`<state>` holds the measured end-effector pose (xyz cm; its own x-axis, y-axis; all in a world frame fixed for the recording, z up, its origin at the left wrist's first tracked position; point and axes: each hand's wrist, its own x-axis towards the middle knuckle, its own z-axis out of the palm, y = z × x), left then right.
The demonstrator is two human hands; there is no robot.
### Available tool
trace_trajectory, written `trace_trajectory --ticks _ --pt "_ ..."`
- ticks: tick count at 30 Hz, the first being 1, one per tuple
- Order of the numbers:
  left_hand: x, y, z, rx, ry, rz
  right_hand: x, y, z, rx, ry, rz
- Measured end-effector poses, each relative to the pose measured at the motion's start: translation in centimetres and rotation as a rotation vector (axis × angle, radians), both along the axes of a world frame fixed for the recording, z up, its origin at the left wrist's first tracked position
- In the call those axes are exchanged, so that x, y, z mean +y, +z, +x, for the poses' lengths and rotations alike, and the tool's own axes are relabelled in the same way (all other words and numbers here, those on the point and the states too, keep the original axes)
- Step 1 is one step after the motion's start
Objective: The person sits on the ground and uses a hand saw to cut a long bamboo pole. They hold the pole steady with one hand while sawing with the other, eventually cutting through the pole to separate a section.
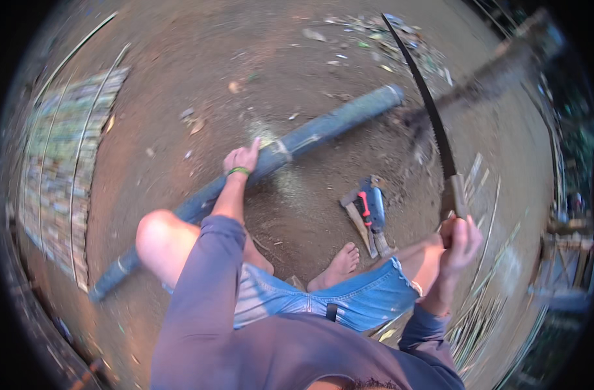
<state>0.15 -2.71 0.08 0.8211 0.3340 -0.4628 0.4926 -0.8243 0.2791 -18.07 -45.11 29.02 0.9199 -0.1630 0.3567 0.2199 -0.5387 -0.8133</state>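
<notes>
A thick, dark bamboo pole (349,119) lies slantwise on the dirt, from the lower left to the upper right. My left hand (242,158) presses down and grips it near its middle, beside a pale node with whitish dust around it. A green band circles that wrist. Raised on the right, my right hand (461,242) is closed around the handle of a curved hand saw (433,120). Its long dark blade points up and away, apart from the bamboo. The saw's teeth are too small to make out well.
By my bare foot lie a blue-grey sheath-like tool holder (375,208), a red-handled tool (366,208) and a wooden-handled tool (357,224). A slatted mat (66,169) lies at left. A log (492,81) is at upper right, thin strips (479,331) at lower right.
</notes>
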Motion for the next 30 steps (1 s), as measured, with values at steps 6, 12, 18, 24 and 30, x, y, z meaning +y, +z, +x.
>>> trace_trajectory --ticks 6,12,18,24,30 --pt "2.1 -0.7 -1.7 -0.024 -0.181 0.031 -5.7 4.9 -8.8 -0.032 -0.189 -0.433" --pt "2.0 0.1 -2.3 -0.044 -0.245 0.036 -12.0 -13.3 -18.8 0.116 -0.481 -0.415" --pt "2.2 0.4 -3.3 -0.100 -0.303 0.036 -15.3 -28.7 -15.5 0.306 -0.518 -0.762" --pt "1.4 -0.8 -5.2 -0.265 -0.255 0.102 -11.0 -34.1 -10.9 0.221 -0.296 -0.892" --pt "-0.3 0.3 -6.1 -0.272 -0.244 0.178 -1.5 -36.4 -6.7 0.075 -0.163 -0.901"
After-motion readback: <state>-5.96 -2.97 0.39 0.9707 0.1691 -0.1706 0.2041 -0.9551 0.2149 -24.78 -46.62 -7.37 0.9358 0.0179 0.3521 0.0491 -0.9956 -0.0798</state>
